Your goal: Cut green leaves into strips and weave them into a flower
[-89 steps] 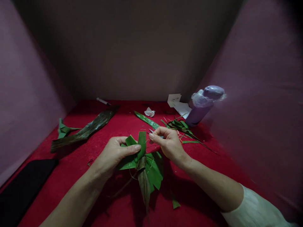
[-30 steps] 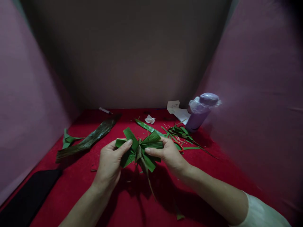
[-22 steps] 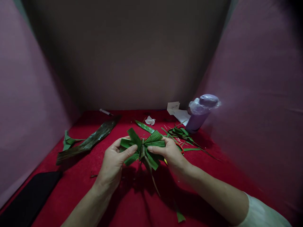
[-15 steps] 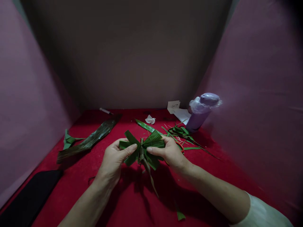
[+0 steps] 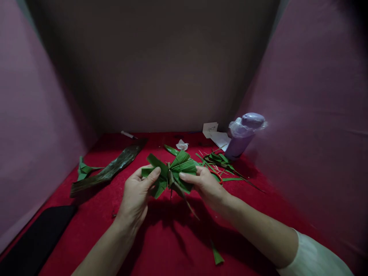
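Observation:
A butterfly-like figure of folded green leaf strips (image 5: 183,165) is held up between my two hands, over the red cloth. My left hand (image 5: 138,191) pinches its left wing, thumb on top and fingers behind. My right hand (image 5: 205,184) grips the right wing the same way, its thumb lying near the rolled middle. From that middle a thin brownish tail hangs down to the right. Behind my right hand, the orange handle of a tool (image 5: 217,176) shows in part; the rest is hidden.
A long dark leaf (image 5: 115,166) and a folded green leaf piece (image 5: 83,168) lie at left, near a black flat object (image 5: 40,237). Leaf scraps (image 5: 220,159), a purple container (image 5: 240,143) with plastic on top, white cards (image 5: 220,138) and crumpled tissue (image 5: 182,145) stand or lie behind. A leaf scrap (image 5: 217,256) lies in front.
The leaf figure has tilted and shifted slightly up and left in my hands. Its tail now swings farther right. Both hands keep their hold.

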{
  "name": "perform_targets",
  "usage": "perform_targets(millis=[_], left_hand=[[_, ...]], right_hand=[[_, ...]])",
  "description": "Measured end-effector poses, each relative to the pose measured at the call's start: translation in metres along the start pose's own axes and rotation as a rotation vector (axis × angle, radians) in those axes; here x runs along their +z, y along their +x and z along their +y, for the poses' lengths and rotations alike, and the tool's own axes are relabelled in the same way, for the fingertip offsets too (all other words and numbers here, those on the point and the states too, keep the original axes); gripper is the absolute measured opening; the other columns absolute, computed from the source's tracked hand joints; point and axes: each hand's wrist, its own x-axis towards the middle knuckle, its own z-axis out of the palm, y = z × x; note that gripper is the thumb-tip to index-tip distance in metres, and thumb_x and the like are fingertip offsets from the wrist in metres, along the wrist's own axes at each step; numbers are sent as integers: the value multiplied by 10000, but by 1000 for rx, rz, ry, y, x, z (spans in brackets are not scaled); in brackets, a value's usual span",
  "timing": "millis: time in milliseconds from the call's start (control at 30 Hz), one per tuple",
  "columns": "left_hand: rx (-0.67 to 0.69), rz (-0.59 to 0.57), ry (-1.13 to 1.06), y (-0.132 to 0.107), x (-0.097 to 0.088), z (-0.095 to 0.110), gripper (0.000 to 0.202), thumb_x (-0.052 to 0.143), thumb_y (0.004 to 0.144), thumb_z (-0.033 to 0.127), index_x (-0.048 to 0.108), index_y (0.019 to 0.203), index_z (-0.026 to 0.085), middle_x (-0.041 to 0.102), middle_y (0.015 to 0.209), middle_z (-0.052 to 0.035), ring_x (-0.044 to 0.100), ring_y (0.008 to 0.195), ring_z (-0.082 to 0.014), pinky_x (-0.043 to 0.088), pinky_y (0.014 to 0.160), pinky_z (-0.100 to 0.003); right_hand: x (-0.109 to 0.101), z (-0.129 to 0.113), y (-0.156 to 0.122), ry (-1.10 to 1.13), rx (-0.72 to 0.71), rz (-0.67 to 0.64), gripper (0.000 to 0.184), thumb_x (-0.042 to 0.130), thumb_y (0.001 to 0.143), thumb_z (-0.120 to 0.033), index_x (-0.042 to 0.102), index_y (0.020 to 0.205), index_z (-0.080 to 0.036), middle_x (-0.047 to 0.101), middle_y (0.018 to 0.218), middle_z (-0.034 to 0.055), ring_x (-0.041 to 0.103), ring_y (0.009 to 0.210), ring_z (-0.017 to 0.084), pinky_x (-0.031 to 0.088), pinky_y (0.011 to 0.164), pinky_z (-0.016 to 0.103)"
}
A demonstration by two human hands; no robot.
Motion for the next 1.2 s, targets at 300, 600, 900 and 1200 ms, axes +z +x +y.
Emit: perform_targets(millis=[300,600,900,1200], left_hand=[[361,123,357,-28,12,-1,159,706,688,285,633,761,164,600,581,27,523,489,-81,415,469,-172],[-163,-151,-15,-29,18,-20,177,673,714,285,610,725,120,591,524,16,434,303,-32,223,286,-126],[-159,-78,-91,-31,21,-16,154,706,674,237,611,726,128,646,583,-3,552,416,-88,356,336,-150],[-141,-97,-28,-29,19,-18,157,691,675,241,605,742,128,646,592,0,583,442,-117,396,339,-172]], right_hand=[[1,0,4,235,-72,142,236,743,647,-234,652,843,-139,691,855,47,614,709,135,482,681,268],[13,4,-5,197,-169,168,261,751,631,-216,621,840,-129,677,812,41,591,696,138,464,689,276],[13,11,-4,159,-182,139,267,745,627,-207,606,844,-135,657,746,21,574,624,130,444,607,259],[11,11,-4,104,-157,155,245,741,621,-206,612,816,-133,638,696,7,546,575,115,424,562,245]])
